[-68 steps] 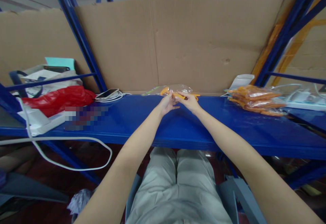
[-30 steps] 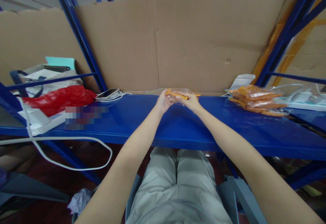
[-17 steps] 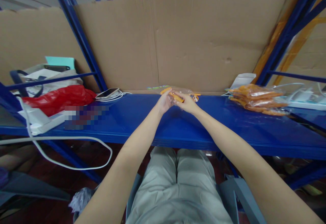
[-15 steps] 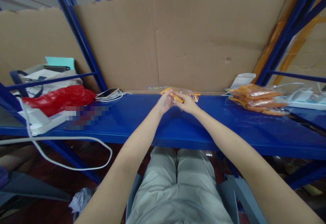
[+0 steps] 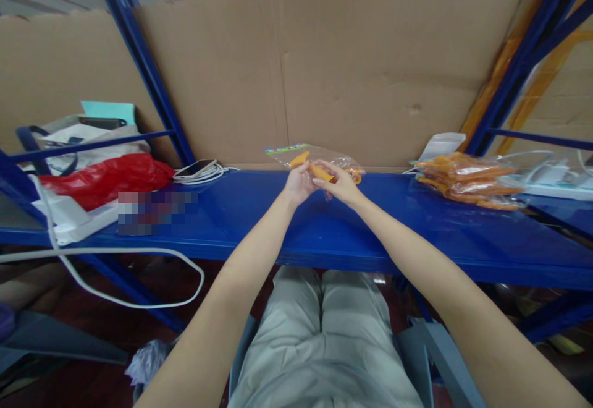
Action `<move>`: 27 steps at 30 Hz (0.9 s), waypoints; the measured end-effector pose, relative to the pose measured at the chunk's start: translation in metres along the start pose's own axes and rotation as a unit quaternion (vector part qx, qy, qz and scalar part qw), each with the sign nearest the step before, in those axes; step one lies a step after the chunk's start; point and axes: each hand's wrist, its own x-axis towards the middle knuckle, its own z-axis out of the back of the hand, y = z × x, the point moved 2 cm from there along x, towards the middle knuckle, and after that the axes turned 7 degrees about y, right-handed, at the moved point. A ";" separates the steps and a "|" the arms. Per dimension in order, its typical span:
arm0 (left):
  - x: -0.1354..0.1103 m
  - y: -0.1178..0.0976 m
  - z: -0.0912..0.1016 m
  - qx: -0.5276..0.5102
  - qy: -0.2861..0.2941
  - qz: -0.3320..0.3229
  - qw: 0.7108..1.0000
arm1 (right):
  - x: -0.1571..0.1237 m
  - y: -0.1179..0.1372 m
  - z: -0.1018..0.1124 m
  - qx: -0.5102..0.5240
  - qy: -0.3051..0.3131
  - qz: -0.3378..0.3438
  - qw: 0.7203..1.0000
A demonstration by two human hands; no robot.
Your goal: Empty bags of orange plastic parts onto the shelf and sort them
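Both hands meet over the back middle of the blue shelf, closed on a clear zip bag [image 5: 319, 152] with orange contents. My left hand [image 5: 299, 184] grips the bag from the left. From the right, my right hand [image 5: 341, 184] pinches it, fingers bent around an orange piece [image 5: 323, 175] inside. More orange [image 5: 300, 159] shows above my left fingers. The coloured zip edge [image 5: 287, 148] sticks out at the upper left. What exactly the orange thing is cannot be made out, as my fingers cover part of it.
Several clear bags of orange things [image 5: 467, 179] lie stacked at the right, beside a white power strip [image 5: 556, 179]. At the left are a phone [image 5: 202, 167] on a coiled white cable, a red bag [image 5: 111, 179] and a white box [image 5: 78, 222]. Cardboard [image 5: 352, 74] stands behind the blue shelf [image 5: 231, 216].
The bag has turned and lifted, so its coloured zip edge and clear film stand higher against the cardboard. My fingers have shifted slightly on it, showing more of the orange piece.
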 end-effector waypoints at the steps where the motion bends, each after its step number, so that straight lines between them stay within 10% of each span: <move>1: 0.001 -0.001 0.001 -0.003 -0.007 -0.008 1.000 | 0.000 -0.002 0.000 0.020 0.012 -0.011 1.000; 10: 0.005 -0.008 0.009 -0.025 -0.040 -0.041 0.998 | 0.003 -0.007 -0.003 0.104 0.037 -0.037 0.993; 27: -0.003 0.002 0.001 0.053 0.069 0.052 0.995 | -0.004 0.005 0.003 0.062 0.040 -0.039 0.996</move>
